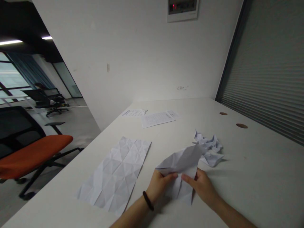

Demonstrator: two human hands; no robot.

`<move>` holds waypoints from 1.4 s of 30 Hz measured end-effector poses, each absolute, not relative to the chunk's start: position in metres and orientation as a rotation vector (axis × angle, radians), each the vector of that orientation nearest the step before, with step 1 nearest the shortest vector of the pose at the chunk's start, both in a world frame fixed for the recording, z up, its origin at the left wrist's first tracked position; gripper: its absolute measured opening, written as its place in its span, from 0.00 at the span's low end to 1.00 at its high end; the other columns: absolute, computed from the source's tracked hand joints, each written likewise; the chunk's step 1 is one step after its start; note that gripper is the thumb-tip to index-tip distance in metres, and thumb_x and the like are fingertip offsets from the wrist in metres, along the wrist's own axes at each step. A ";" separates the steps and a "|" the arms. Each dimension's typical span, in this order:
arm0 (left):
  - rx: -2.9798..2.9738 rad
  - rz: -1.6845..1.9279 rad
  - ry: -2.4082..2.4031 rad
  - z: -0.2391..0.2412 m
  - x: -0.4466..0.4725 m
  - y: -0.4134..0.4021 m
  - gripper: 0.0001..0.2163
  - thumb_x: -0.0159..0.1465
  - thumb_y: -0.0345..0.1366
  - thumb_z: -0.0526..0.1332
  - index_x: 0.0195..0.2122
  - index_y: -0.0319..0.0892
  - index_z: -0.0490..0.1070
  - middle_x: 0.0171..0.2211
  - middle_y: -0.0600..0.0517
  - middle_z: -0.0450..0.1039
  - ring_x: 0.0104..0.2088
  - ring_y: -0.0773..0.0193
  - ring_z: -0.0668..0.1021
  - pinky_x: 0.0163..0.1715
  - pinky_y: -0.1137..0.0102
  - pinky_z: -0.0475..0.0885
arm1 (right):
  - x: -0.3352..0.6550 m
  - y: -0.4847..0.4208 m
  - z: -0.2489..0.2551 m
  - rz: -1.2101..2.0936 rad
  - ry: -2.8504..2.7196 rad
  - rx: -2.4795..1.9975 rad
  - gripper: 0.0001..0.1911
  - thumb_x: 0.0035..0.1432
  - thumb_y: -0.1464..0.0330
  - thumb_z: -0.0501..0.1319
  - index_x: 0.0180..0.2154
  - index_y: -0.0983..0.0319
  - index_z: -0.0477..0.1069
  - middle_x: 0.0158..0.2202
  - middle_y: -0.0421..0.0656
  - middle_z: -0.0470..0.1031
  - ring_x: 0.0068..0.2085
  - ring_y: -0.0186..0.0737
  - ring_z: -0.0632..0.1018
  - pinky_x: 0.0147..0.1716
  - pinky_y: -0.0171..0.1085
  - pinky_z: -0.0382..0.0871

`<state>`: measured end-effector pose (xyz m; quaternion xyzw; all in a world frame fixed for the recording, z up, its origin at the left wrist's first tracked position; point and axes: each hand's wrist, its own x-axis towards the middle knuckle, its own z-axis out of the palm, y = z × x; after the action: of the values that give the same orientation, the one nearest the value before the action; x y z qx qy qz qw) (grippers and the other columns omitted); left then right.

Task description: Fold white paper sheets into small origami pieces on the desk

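Above the near part of the white desk (249, 193), the left hand (158, 183) and right hand (203, 185) pinched the bent paper (181, 161), thumbs nearly meeting. Folding seemed partway, its broad upper flap not yet flattened. One corner pointed away rightward, toward the crumpled paper (212, 146), another down nearer the person; its long axis was unclear.

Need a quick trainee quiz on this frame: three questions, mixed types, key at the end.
1. True or false: the left grip and the right grip both hold the folded paper.
2. Where does the creased sheet lie?
a) on the chair
b) on the table, left of both grips
c) on top of the folded paper
3. Fill in: the dark band is on the ___ wrist.

Key: 1 true; 2 b; 3 left.
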<state>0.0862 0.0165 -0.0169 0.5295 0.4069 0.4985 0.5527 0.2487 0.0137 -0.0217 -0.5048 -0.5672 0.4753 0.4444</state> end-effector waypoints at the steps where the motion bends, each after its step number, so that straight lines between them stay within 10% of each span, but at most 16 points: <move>1: 1.306 1.165 0.985 -0.018 0.085 0.018 0.12 0.50 0.39 0.66 0.34 0.37 0.73 0.35 0.47 0.75 0.37 0.55 0.75 0.39 0.64 0.69 | 0.252 0.016 -0.022 1.080 -1.404 -1.260 0.22 0.42 0.52 0.62 0.32 0.64 0.70 0.30 0.46 0.79 0.34 0.49 0.78 0.34 0.42 0.73; 13: 1.287 1.523 1.136 -0.001 0.053 0.029 0.17 0.51 0.29 0.54 0.44 0.42 0.63 0.35 0.51 0.66 0.37 0.63 0.72 0.38 0.68 0.69 | 0.294 0.027 -0.016 -0.065 -1.904 -1.067 0.13 0.55 0.67 0.52 0.39 0.58 0.72 0.30 0.46 0.74 0.35 0.44 0.74 0.39 0.44 0.67; 19: 1.437 1.505 1.106 0.002 0.046 0.026 0.12 0.56 0.32 0.54 0.42 0.41 0.64 0.35 0.50 0.67 0.37 0.62 0.72 0.38 0.68 0.68 | 0.281 0.025 -0.015 0.096 -2.299 -0.916 0.27 0.41 0.85 0.47 0.37 0.59 0.74 0.31 0.45 0.71 0.36 0.42 0.69 0.35 0.40 0.65; 34: 2.664 0.502 0.946 0.015 0.058 0.005 0.28 0.46 0.55 0.64 0.46 0.47 0.68 0.45 0.49 0.68 0.45 0.54 0.69 0.54 0.57 0.51 | 0.286 0.021 -0.009 0.484 -2.365 -1.294 0.24 0.41 0.83 0.51 0.39 0.60 0.72 0.38 0.44 0.71 0.42 0.41 0.70 0.44 0.38 0.64; 42: 2.722 0.277 1.162 0.021 0.058 0.007 0.10 0.53 0.32 0.58 0.38 0.44 0.70 0.37 0.51 0.72 0.38 0.60 0.72 0.43 0.64 0.63 | 0.288 0.023 -0.006 0.528 -2.314 -1.322 0.18 0.45 0.80 0.54 0.37 0.61 0.73 0.39 0.44 0.74 0.42 0.41 0.72 0.44 0.38 0.65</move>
<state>0.0584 0.0070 0.0215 0.9124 0.3897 0.0930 0.0845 0.2883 0.0230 -0.0056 -0.4756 -0.8325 0.1900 0.2110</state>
